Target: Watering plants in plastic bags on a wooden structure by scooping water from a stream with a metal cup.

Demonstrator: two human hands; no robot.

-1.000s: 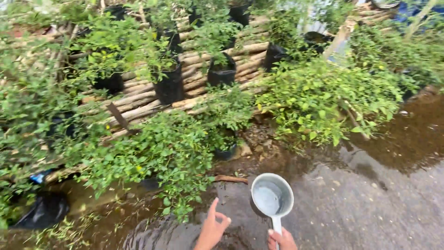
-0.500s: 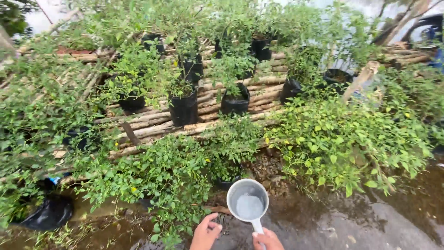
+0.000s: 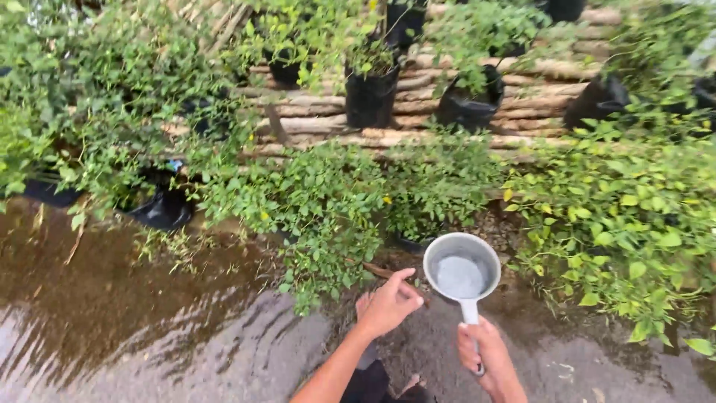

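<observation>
Round grey plastic water dipper with a straight handle: held level over wet ground, water seen inside; handle clamped in the right hand. Left hand: empty, fingers loosely curled, kept just beside the dipper's bowl, apparently not touching it. Leafy green shrub: set directly ahead. Black plastic grow bags: ranged on a stack of pale wooden logs behind.

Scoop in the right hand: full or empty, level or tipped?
Partly filled and level. The grey scoop has pale contents covering its bottom, and its round mouth faces up. The right hand holds its handle; nothing pours out.
</observation>
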